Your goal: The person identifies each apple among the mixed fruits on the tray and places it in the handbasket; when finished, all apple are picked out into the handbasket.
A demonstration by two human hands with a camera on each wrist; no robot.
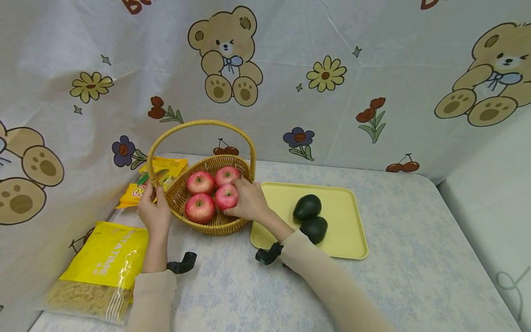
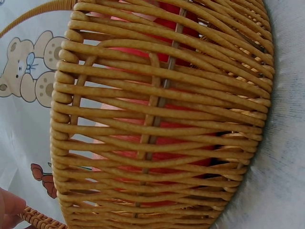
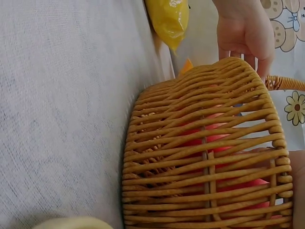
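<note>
A wicker basket (image 1: 226, 229) with an arched handle (image 1: 202, 122) stands on the table, with several red apples inside. My left hand (image 1: 155, 210) grips the left foot of the handle, thumb on the near side. Reaching in from the right, my right hand (image 1: 250, 201) holds the front-right apple (image 1: 226, 197) with thumb and fingers. The other apples, including the front-left apple (image 1: 200, 208), lie beside it. In the left wrist view, red fruit shows through the woven wall (image 2: 157, 121). The right wrist view shows the left hand (image 3: 245, 31) at the basket's far end.
Right of the basket, a pale yellow tray (image 1: 344, 230) bears two dark green avocados (image 1: 307, 208), under the right forearm's far side. A yellow pasta bag (image 1: 103, 258) lies at the left, and another yellow packet (image 1: 134, 191) sits behind the left hand. A printed cloth hangs behind.
</note>
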